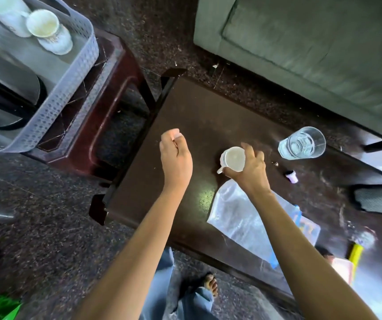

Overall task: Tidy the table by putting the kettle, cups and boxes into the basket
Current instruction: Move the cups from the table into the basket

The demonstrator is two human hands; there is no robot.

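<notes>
While right hand (251, 168) wraps fingers around white cup (232, 159) on dark table (185, 125), left hand (176, 153) hovers empty beside it, fingers loosely curled. Cup stands upright, mouth up, handle pointing toward table's near edge. Glass tumbler (302, 143) stands well apart at far side. Clear plastic bag (240, 215) lies flat just beside cup. Grey perforated basket (79, 72) sits on stool (106, 125) at left, with two white cups (46, 28) upright and black kettle (7, 98) inside.
</notes>
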